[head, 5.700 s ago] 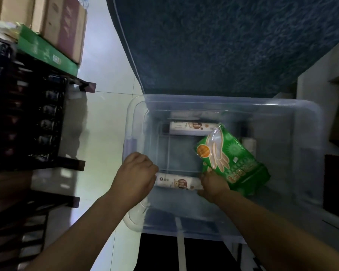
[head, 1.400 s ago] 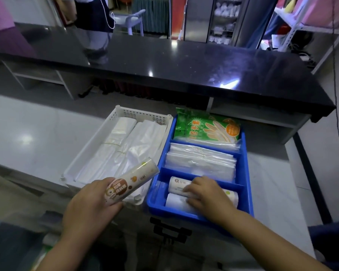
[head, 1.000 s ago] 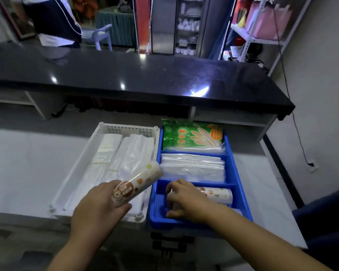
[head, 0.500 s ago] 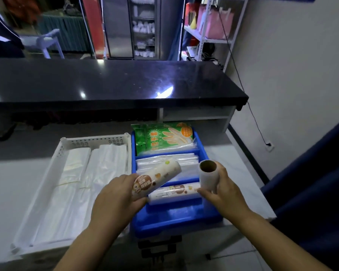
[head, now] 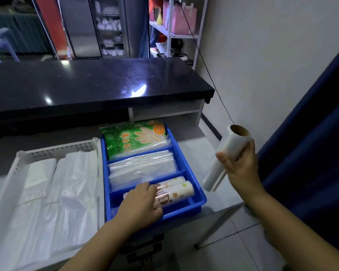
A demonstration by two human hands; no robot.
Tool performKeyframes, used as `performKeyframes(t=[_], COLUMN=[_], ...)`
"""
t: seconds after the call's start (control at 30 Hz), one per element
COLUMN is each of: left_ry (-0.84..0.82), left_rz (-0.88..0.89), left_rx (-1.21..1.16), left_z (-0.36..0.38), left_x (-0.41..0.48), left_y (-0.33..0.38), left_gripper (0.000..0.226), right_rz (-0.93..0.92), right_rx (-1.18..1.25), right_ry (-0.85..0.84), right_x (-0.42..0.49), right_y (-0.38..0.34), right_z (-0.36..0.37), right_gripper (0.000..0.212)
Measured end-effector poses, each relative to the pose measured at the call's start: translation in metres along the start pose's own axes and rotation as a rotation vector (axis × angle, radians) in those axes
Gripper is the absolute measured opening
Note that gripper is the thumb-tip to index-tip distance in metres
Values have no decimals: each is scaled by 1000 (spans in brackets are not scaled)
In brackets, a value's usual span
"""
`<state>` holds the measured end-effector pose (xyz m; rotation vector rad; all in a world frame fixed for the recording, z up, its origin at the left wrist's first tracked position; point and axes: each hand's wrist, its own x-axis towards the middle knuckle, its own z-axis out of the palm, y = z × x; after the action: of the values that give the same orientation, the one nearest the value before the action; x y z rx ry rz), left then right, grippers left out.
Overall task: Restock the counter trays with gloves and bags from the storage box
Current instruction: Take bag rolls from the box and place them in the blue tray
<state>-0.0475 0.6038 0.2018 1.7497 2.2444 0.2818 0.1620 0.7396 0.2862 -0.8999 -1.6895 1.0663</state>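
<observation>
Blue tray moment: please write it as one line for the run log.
left hand: on printed rolls in blue tray near compartment | right hand: holds plain roll beside tray | glove pack: far compartment

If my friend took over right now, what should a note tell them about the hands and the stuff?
Left hand: resting on the printed rolls in the blue tray's near compartment; its grip is hidden.
Right hand: holding a clear roll in the air, right of the tray.
Done: glove pack in the far compartment, flat clear bags in the middle, white bags in the white tray.
Left: settle the printed rolls, find a place for the clear roll.
</observation>
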Motion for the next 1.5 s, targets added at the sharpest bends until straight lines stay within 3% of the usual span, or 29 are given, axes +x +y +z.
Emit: performKeyframes(t=[0.3, 0.63, 0.8, 0.9, 1.03, 1.17, 1.5], left_ry=[-9, -2, 143, 344, 534, 511, 445], left_rz=[71, 12, -64, -162, -287, -338, -463], left_rx=[-14, -27, -116, -166, -209, -235, -183], left_z=[6, 7, -13, -37, -47, -39, -30], left_x=[7, 6, -14, -33, -61, -80, -95], left_y=[-10, -11, -29, -50, -68, -69, -55], left_gripper=[51, 34, 27, 7, 18, 25, 10], right_rz=[37, -93, -274, -555, -781, -714, -640], right_rx=[-19, -70, -261, -564, -968, -1094, -1058], right_ry=[5, -92, -290, -453, -753, -965, -1086], right_x=[-1, 9, 5, -4, -21, -29, -23], right_y=[13, 1, -7, -1, 19, 35, 34], right_z=[-1, 28, 66, 92, 130, 148, 157], right_gripper=[62, 59, 62, 71, 72, 71, 74])
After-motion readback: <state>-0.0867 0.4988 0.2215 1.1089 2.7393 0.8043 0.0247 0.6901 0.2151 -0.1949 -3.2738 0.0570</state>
